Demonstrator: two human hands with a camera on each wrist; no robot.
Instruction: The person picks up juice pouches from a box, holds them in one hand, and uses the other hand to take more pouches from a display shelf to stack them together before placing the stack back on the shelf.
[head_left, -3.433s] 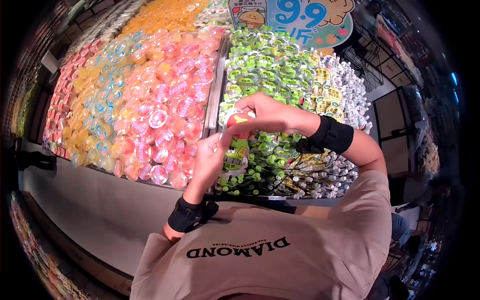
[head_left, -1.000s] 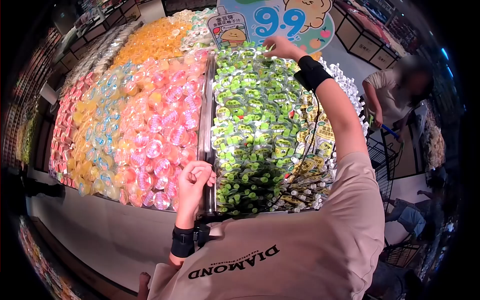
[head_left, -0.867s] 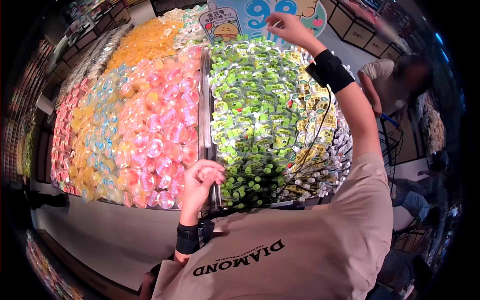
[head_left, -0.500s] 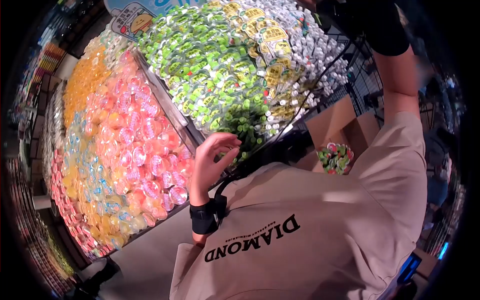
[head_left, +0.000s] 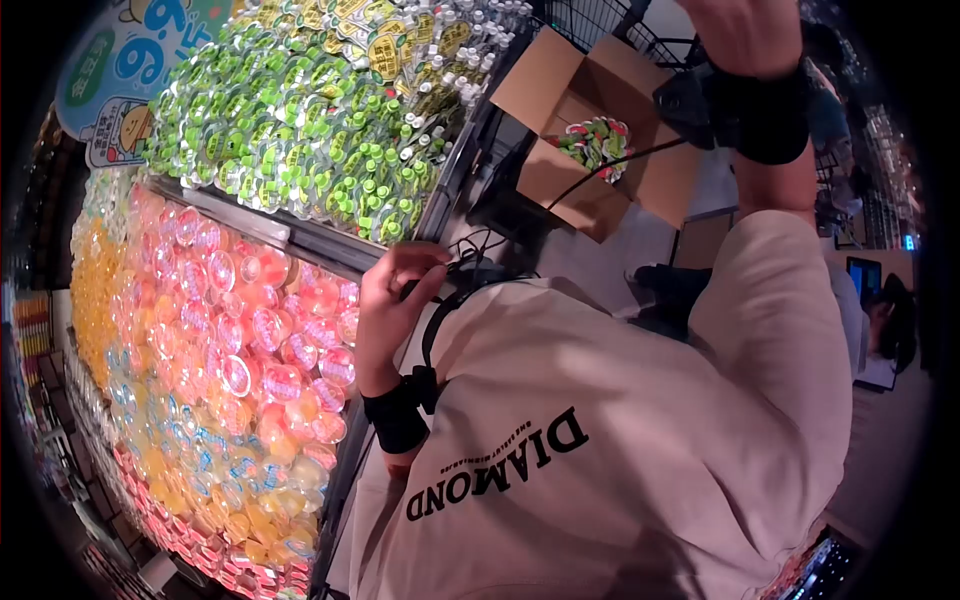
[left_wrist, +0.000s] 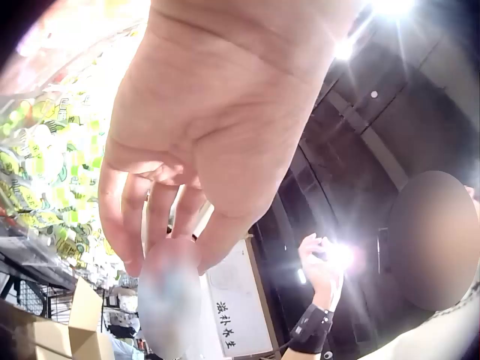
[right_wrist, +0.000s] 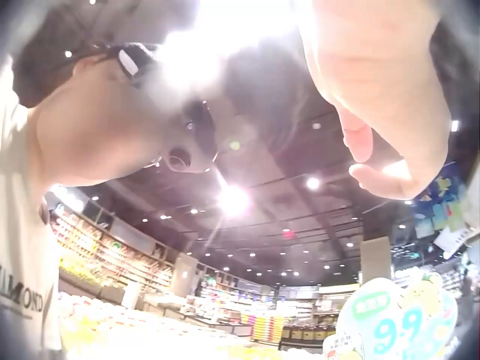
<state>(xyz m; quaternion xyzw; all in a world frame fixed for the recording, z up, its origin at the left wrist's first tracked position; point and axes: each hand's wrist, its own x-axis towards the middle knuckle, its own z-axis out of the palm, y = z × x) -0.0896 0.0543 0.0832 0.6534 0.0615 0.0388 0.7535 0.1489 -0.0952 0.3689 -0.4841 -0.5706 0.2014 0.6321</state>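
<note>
My left hand [head_left: 398, 300] hovers near the front corner where the two displays meet, fingers loosely bent and nothing between them. In the left wrist view the same hand [left_wrist: 210, 112] hangs with its fingers pointing down. My right hand [head_left: 745, 35] is raised at the upper right of the head view, partly cut off by the frame. The right wrist view shows this hand [right_wrist: 382, 97] with thumb and fingers loosely bent and no thing in it. Nearest to the left hand are green-capped drink pouches [head_left: 300, 130] and pink jelly cups [head_left: 240, 330].
An opened cardboard box [head_left: 545, 190] with several red-and-green pouches [head_left: 597, 150] inside stands right of the display. A black cable [head_left: 610, 162] runs across it. White-capped pouches [head_left: 470, 60] lie at the back, and a price sign [head_left: 130, 60] at the far left.
Earlier both hands were together at a red-and-green pouch; now they are apart and hold nothing. The right hand reached over the display, then rose rightward. The head view turned, bringing the box in.
</note>
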